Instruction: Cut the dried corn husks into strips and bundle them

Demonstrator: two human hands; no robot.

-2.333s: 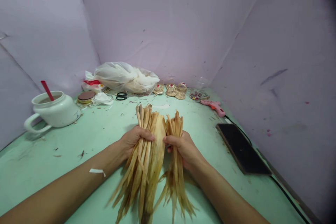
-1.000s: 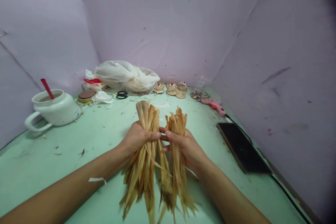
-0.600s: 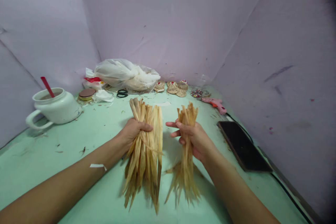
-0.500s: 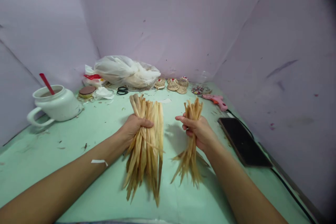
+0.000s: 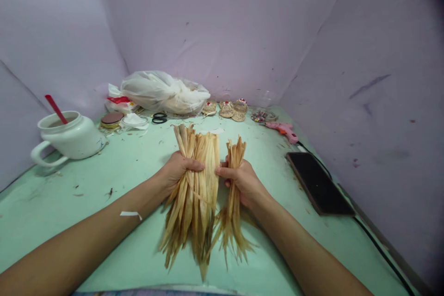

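Closing the earlier gap, the right hand (image 5: 242, 179) now has its thumb on the wide strip bundle (image 5: 198, 194), frame center, thin bundle (image 5: 235, 210) clamped in its grip. Left hand (image 5: 179, 169) clamps the wide one. Beyond: black device (image 5: 319, 185) right, glue gun (image 5: 283, 131) center-right, plastic bag (image 5: 163, 95) upper left of center.

Left forearm (image 5: 100, 235) and right forearm (image 5: 294, 236) bare on my feed, left hand (image 5: 178, 169) and right hand (image 5: 245, 181) likewise bare, narrow white strip (image 5: 128, 213) on the left forearm, its hand-side end bent, material unclear.
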